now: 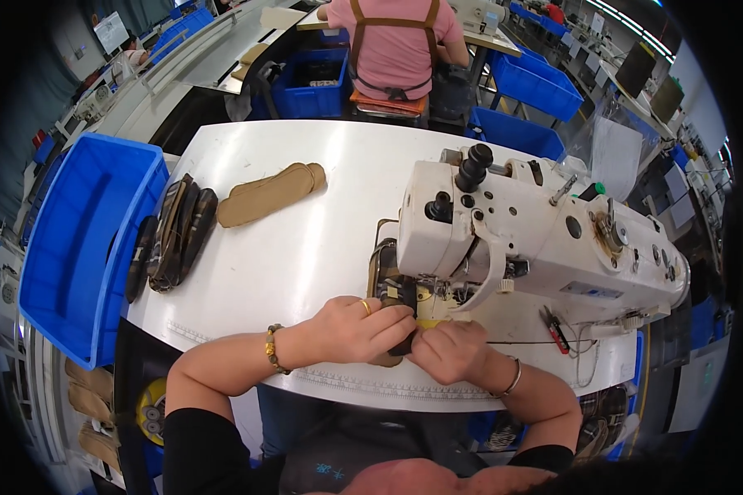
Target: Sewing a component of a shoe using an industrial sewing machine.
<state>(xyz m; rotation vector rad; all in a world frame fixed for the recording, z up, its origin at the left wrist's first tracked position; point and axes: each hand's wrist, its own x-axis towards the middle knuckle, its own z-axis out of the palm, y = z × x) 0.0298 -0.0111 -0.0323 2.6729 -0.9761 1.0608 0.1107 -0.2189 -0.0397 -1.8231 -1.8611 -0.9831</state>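
My left hand (357, 330), with a ring and a beaded bracelet, is closed on a dark plaid fabric shoe upper (385, 268) beside the needle area of a white sewing machine (470, 223). A tan sole-shaped piece (385, 360) shows under that hand. Close by on the right, my right hand (451, 351) is closed with its fingers pinched against the dark edge of the same upper. Both hands hide much of the piece, and the stitching spot is partly covered by the machine head.
Tan insoles (272, 195) lie on the white table (322, 247), right of stacked plaid uppers (177, 235). A blue bin (82, 256) stands at the left edge. Red-handled thread snips (556, 332) lie right. Ahead sits a person in pink (395, 45).
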